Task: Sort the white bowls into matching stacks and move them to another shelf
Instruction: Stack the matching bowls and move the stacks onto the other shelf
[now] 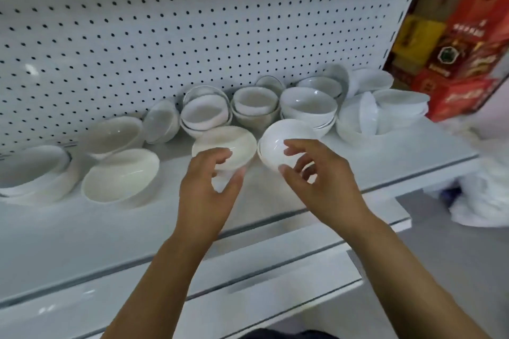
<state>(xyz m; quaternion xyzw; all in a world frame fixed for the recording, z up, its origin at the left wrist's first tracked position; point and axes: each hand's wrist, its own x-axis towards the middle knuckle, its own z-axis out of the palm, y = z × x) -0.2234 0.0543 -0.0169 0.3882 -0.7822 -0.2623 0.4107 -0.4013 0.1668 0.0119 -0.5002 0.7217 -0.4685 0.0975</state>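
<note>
A white shelf (399,151) under both hands carries stacks of white bowls (308,107) beyond the fingertips and larger cream bowls (121,176) left of the left fingers. On the right hand (316,181), fingers (293,147) and thumb grasp a tilted white bowl (278,140). The left hand (203,192) curls its fingers (217,155) over the near rim of a cream bowl (228,143) on the shelf, but whether it is grasping or just touching I cannot tell.

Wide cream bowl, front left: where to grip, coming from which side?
Take the wide cream bowl by its near rim, from the front and above, pinching the wall inside and out. Its mouth faces up, nothing stands before it on the shelf, and other bowls sit close behind.
</note>
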